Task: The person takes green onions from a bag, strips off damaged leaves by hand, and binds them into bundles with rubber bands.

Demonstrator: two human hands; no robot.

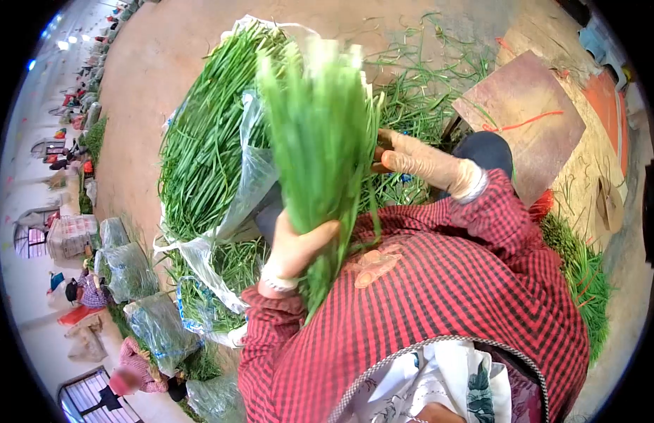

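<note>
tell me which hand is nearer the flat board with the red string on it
Right. The right hand is between the green bunch and the board; the left hand is farther off, gripping the lower part of the bunch.

The brown floor (133, 120) is bounded at the left of the view by a white wall (29, 285), in which barred windows (85, 396) are set. Bright lights (63, 45) are seen at upper left. A square-topped desk (528, 106) is positioned at right.
</note>
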